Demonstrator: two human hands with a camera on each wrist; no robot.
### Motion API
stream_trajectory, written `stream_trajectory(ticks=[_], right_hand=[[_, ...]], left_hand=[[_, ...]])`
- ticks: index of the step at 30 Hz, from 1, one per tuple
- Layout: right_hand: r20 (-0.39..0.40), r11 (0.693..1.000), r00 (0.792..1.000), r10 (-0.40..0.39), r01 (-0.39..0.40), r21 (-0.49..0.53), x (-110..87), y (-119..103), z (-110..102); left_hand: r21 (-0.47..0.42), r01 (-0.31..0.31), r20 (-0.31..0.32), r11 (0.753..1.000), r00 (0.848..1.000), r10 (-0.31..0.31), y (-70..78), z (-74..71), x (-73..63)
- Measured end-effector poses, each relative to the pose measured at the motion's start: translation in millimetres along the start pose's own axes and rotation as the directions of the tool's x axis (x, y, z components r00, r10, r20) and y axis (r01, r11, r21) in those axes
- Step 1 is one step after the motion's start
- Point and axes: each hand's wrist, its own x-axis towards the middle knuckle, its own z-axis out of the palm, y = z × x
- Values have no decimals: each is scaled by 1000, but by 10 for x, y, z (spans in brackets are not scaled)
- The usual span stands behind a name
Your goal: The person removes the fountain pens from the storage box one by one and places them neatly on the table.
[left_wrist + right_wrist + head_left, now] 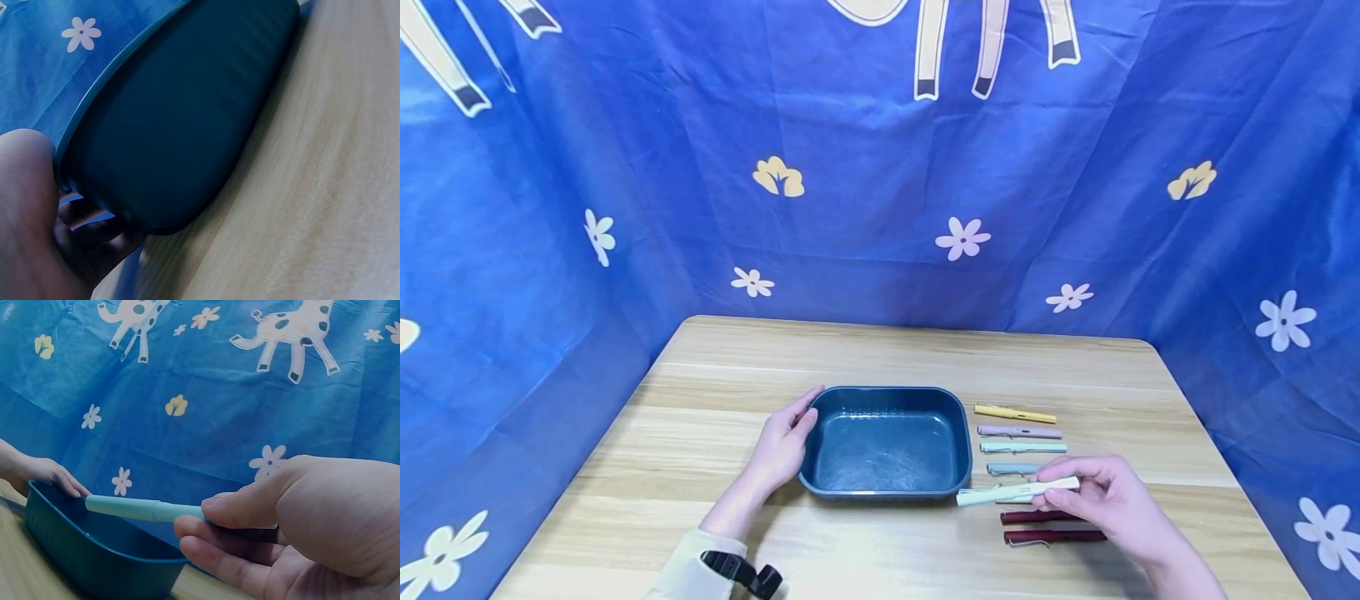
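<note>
My left hand (pixel 781 446) holds the left side of a dark teal rectangular box (pixel 887 493), its thumb at the rim and its fingers around the far-left corner. In the left wrist view the box's outer wall (pixel 169 131) fills the middle. My right hand (pixel 1108 504) pinches a pale mint pen (pixel 988 495) between thumb and fingers, above the row of pens. The free end of that pen points left, near the box's front-right corner. In the right wrist view the same pen (pixel 131 507) appears in front of the box.
Right of the box lie a yellow pen (pixel 1015 413), a lavender pen (pixel 1022 432), a mint pen (pixel 1022 447), a light blue pen (pixel 1011 468) and two dark red pens (pixel 1026 517), stacked in a row. Another pen is partly hidden below the held one. A blue patterned curtain (pixel 865 225) surrounds the wooden table (pixel 700 417).
</note>
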Motion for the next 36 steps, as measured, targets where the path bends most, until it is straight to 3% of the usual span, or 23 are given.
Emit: stream_trajectory(ticks=[6,9,14,20,26,29,36], right_hand=[[-10,997,998,59,-58,43,-210,22,-65],[-48,995,994,101,-100,21,-327,39,-101],[-47,992,991,126,-127,-13,-504,91,-187],[20,975,981,193,-194,111,-685,216,-284],[98,944,978,185,-205,258,-801,356,-328],[116,938,973,200,-224,265,-843,405,-343],[124,955,975,184,-207,212,-917,481,-383]], left_hand=[[-5,-6,-1,1000,1000,6,-1,0,-4],[-11,-7,-1,1000,1000,7,-17,7,-3],[-21,-10,-3,1000,1000,10,-31,8,0],[-16,-8,-6,1000,1000,8,-28,-7,-4],[-14,2,0,1000,1000,-2,-27,-5,-11],[-14,0,2,1000,1000,0,-24,-1,-13],[-24,-5,-1,1000,1000,5,-24,8,-14]])
